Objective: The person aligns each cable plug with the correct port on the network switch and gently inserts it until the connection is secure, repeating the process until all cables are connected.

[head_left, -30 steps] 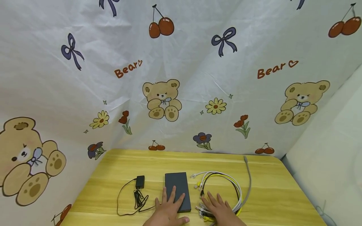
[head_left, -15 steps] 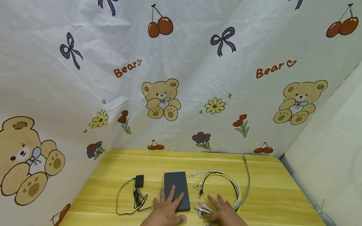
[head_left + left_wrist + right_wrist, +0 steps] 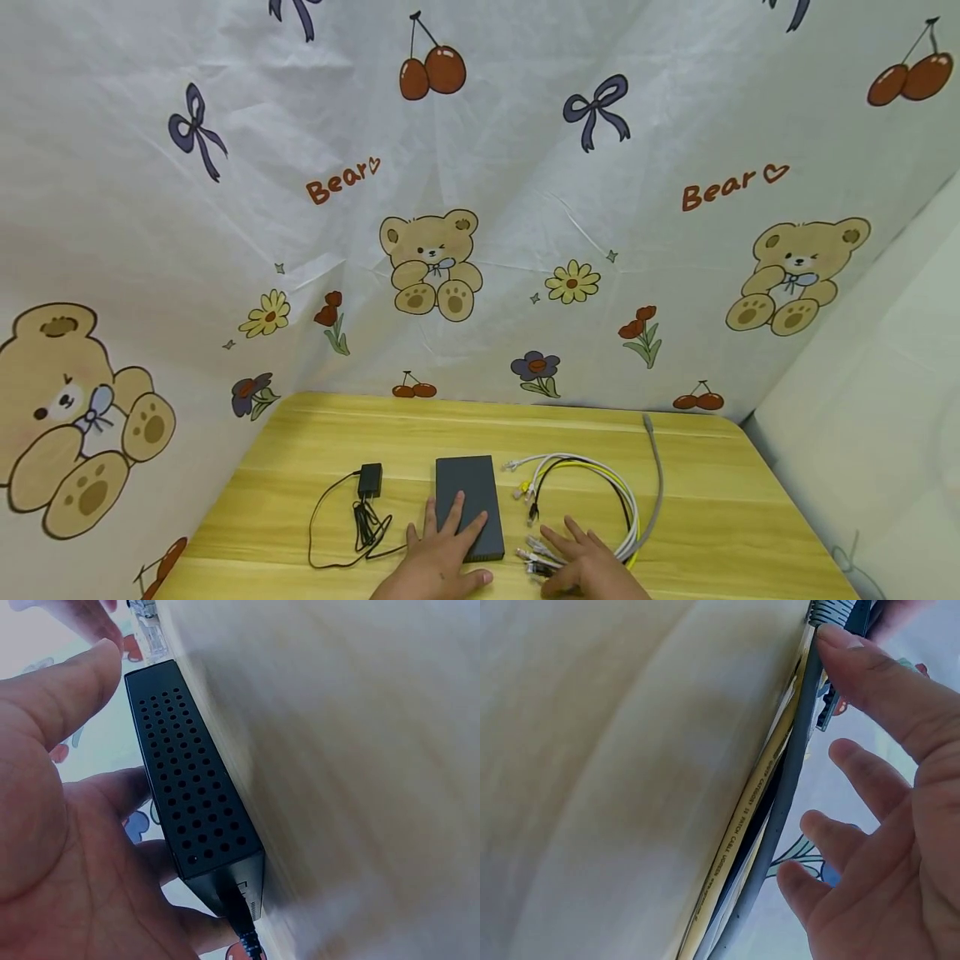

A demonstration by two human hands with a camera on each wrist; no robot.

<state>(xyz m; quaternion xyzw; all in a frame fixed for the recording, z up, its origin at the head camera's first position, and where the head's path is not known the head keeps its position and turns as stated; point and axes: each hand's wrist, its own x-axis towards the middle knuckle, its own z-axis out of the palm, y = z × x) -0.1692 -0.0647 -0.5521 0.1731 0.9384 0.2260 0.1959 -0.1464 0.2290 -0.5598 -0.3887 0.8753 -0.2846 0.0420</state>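
A flat black network switch (image 3: 463,477) lies on the table. My left hand (image 3: 438,565) rests on its near part with fingers spread. In the left wrist view, the switch (image 3: 187,769) shows rows of vent holes and a power plug (image 3: 238,911) in its side. My right hand (image 3: 592,568) is over the near end of a coiled bundle of network cables (image 3: 634,521) in white, yellow, black and grey. In the right wrist view, the thumb (image 3: 855,656) is right at the grey cable (image 3: 784,799), beside a yellow cable (image 3: 742,817). The other fingers are spread apart.
A black power adapter (image 3: 370,481) with a bunched cord (image 3: 367,529) lies left of the switch. Several clear plugs (image 3: 536,554) poke out beside the right hand. A cloth printed with bears (image 3: 431,267) hangs behind the table (image 3: 720,500).
The right hand lifts its fingers and shifts slightly over the cable bundle, with the thumb moving in to the left. The left hand stays on the switch, and the head view drifts slightly.
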